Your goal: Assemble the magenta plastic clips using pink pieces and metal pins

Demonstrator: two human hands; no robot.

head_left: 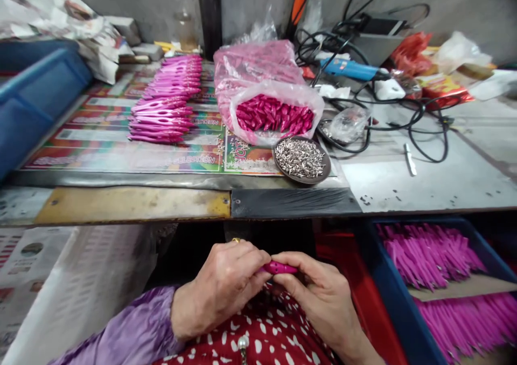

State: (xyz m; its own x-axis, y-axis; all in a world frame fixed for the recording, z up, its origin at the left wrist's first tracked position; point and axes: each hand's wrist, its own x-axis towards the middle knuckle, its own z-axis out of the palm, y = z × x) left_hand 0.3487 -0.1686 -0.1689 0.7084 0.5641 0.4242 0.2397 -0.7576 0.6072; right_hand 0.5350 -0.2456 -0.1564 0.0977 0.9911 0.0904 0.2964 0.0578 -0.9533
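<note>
In front of my lap, both hands pinch a small magenta piece with little holes [280, 268] along its side. My left hand [226, 284] has its fingertips closed on the left end. The thumb and index finger of my right hand [323, 292] grip the other end. On the bench beyond stands a dark round dish [326, 175] full of tiny silvery pins [301, 158]. Behind it, an open plastic bag [226, 93] holds many glossy magenta pieces [278, 114]. A stacked row of slim pink metallic parts [165, 98] lies to the left.
A blue bin [40, 88] stands at the far left. Black cables [428, 123], a blue power tool [351, 69] and crumpled plastic clutter the right back. Below the bench edge [141, 203], a blue crate [398, 289] holds pink slender parts. Loose pins lie beside the dish.
</note>
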